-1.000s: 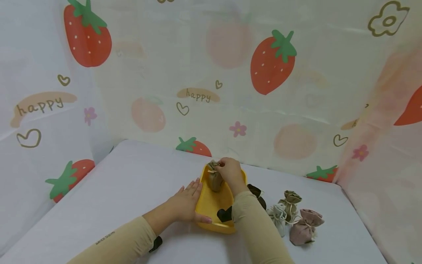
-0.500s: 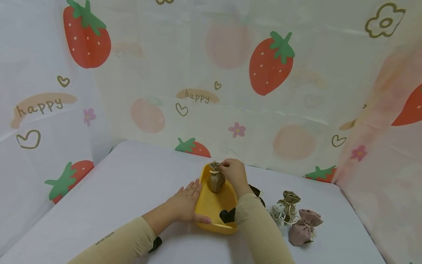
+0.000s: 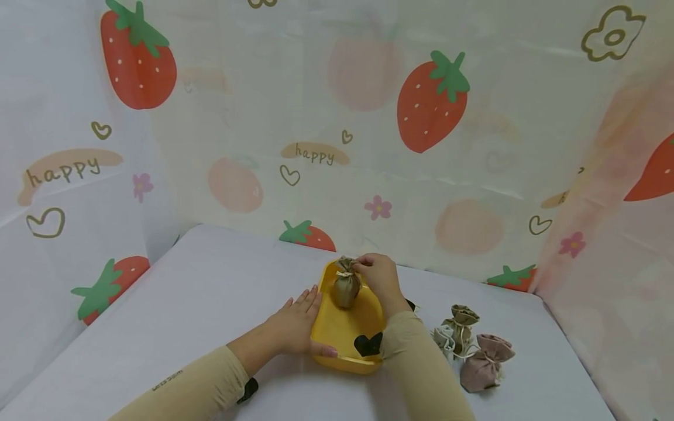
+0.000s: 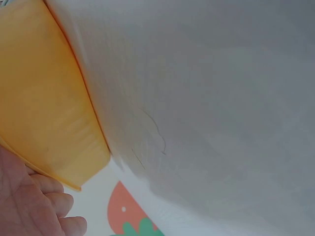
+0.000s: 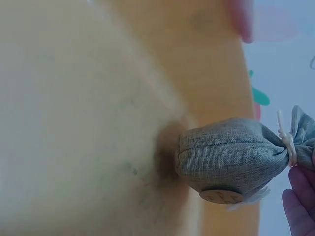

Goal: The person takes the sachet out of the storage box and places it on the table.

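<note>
A small olive-brown drawstring pouch (image 3: 347, 290) stands upright at the far end of a yellow tray (image 3: 344, 327). In the right wrist view the pouch (image 5: 229, 155) looks grey, with a pale cord round its neck and a round tag. My right hand (image 3: 381, 280) pinches its gathered top; in the right wrist view only part of that hand (image 5: 300, 196) shows at the edge. My left hand (image 3: 295, 324) lies along the tray's left side, fingers straight, thumb by the near corner. Its fingers (image 4: 59, 201) show below the tray's wall (image 4: 44, 88) in the left wrist view.
Right of the tray stand several more pouches: a pink one (image 3: 483, 365), a pale one (image 3: 444, 341) and another olive-brown one (image 3: 463, 324). Dark pieces show by the right cuff (image 3: 368, 345) and under the left forearm (image 3: 247, 390). A strawberry-printed curtain (image 3: 316, 117) surrounds the white tabletop (image 3: 210, 280).
The pouch has shifted slightly right and stands straighter in the tray. My right hand has moved a little to the right with its fingers still at the pouch's top. The left hand has stayed put.
</note>
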{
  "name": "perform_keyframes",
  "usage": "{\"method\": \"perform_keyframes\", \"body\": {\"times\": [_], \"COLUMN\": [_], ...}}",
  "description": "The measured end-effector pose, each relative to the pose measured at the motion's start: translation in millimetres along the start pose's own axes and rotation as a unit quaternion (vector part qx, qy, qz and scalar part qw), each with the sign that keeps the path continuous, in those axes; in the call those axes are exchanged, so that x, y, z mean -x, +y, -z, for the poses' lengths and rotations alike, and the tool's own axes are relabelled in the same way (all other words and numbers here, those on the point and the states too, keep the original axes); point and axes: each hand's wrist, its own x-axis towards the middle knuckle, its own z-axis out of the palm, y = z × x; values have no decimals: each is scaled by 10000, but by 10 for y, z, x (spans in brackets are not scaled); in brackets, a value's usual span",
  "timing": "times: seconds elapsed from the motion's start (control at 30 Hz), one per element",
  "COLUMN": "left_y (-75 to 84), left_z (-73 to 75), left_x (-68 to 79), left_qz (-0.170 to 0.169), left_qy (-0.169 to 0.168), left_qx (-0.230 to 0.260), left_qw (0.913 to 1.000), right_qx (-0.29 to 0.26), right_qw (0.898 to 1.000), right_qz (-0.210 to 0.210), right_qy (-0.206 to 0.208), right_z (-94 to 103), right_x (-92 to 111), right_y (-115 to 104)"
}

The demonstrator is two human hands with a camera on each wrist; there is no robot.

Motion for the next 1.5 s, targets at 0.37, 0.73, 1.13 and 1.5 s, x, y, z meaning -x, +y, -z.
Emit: {"method": "perform_keyframes", "body": {"times": [0.37, 0.73, 1.13, 1.5], "left_y": [17, 30, 49, 53], "left_z": [18, 33, 66, 38], "left_x": [13, 5, 14, 2], "left_qz": [-4, -58, -49, -15], "left_qy": [-29, 14, 6, 39], "left_qx": [-14, -159, -237, -306], "left_qw": [10000, 9999, 9997, 9995], "right_qx": [-472, -599, -702, -1006], "right_qw": [9989, 9981, 9961, 9924], "right_qz": [0, 101, 486, 660], "right_qy": [-37, -106, -228, -247], "right_z": [156, 439, 832, 1130], "right_x": [22, 131, 439, 731], "right_y": [-129, -357, -488, -443]}}
